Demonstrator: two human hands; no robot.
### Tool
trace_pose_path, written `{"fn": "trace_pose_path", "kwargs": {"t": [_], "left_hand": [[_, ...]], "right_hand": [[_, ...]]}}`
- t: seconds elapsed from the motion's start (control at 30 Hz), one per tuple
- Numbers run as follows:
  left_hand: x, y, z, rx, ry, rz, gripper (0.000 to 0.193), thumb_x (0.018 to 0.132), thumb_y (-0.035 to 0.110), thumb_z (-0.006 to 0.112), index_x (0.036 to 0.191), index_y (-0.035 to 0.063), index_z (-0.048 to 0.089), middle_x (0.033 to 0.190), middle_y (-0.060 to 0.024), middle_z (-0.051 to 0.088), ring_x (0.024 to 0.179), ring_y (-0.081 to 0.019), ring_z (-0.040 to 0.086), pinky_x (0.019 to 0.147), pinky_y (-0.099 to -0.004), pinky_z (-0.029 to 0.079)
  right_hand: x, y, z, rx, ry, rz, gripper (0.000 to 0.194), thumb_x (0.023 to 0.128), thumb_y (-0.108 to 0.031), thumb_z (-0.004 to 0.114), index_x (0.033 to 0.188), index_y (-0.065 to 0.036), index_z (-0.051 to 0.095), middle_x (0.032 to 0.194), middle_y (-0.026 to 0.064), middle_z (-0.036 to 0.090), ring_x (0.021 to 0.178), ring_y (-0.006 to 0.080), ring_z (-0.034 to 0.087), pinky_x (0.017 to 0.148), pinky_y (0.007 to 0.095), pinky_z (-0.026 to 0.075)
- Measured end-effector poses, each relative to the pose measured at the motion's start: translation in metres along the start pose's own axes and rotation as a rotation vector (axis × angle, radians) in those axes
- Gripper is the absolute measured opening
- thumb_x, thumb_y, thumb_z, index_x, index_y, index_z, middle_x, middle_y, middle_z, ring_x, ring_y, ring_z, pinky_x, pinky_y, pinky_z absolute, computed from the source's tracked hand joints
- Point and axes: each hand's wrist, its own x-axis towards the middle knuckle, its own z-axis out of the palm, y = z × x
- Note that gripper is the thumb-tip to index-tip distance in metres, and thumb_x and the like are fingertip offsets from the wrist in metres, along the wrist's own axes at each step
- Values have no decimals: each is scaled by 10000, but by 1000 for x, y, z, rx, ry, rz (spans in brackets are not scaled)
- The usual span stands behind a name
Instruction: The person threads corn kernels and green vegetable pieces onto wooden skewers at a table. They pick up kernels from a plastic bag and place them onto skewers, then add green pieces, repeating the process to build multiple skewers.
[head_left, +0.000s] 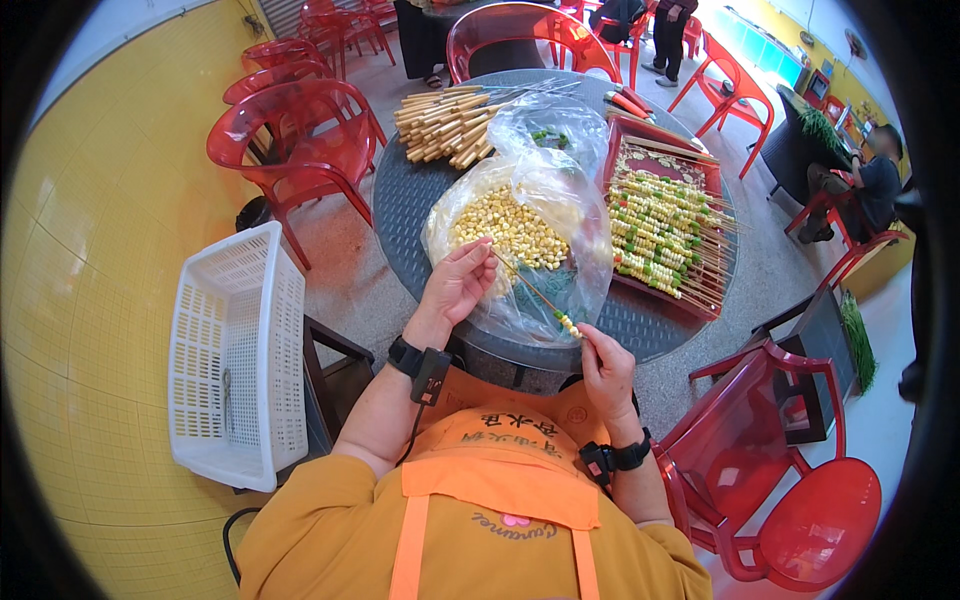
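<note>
A thin wooden skewer (526, 280) slants between my two hands above a clear plastic bag (480, 176) of loose corn kernels (508, 227). At its left end, my left hand (466, 279) has thumb and forefinger together, with a pale kernel at the fingertips. Kernels and a green piece are threaded near the right end, which my right hand (606, 367) pinches. Right of the bag, a red tray (613, 150) holds rows of filled skewers (652, 232) with corn, green pieces and a few red ones.
The round table (405, 225) also carries a pile of wooden-handled skewers (448, 124), a second bag with green pieces (551, 137) and red-handled tools (630, 103). A white plastic basket (238, 360) stands at the left. Red chairs (817, 517) surround the table; a person (874, 176) sits far right.
</note>
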Motion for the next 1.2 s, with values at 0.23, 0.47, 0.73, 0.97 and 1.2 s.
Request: {"fn": "trace_pose_path", "kwargs": {"t": [0.23, 0.47, 0.73, 0.97, 1.2], "left_hand": [[-1, 5, 5, -45, -42, -37, 206, 949, 100, 636, 1135, 11, 622, 966, -34, 618, 850, -128, 604, 730, -235, 540], [-4, 4, 16, -13, -7, -23, 211, 947, 105, 641, 1132, 5, 619, 963, -27, 617, 848, -129, 606, 722, -237, 545], [-9, 4, 22, 43, -37, -35, 241, 949, 123, 643, 1161, 9, 631, 943, -23, 645, 849, -119, 619, 739, -231, 529], [-11, 4, 27, 153, -19, -9, 237, 948, 120, 644, 1159, 13, 643, 935, -17, 656, 831, -113, 620, 745, -231, 512], [-12, 3, 25, 219, -1, -33, 214, 938, 99, 651, 1132, 9, 661, 931, -19, 658, 821, -113, 617, 741, -233, 513]], "right_hand": [[-3, -2, 0, -42, -11, 92, 218, 881, -9, 644, 1096, -35, 664, 835, 160, 686, 682, 274, 675, 606, 326, 519], [-7, 1, 3, 34, 35, 181, 74, 902, -42, 648, 972, -23, 633, 722, 121, 634, 591, 210, 625, 562, 303, 494], [-8, -2, 2, 69, 27, 194, 55, 905, -40, 653, 940, -14, 619, 700, 100, 613, 568, 159, 593, 549, 281, 477], [-7, -2, 2, 67, 24, 180, 54, 900, -31, 653, 934, -9, 616, 695, 104, 608, 564, 169, 593, 545, 282, 473], [-6, -5, 0, 73, 2, 198, 53, 903, -34, 651, 935, -8, 618, 710, 103, 618, 579, 164, 599, 551, 282, 475]]}}
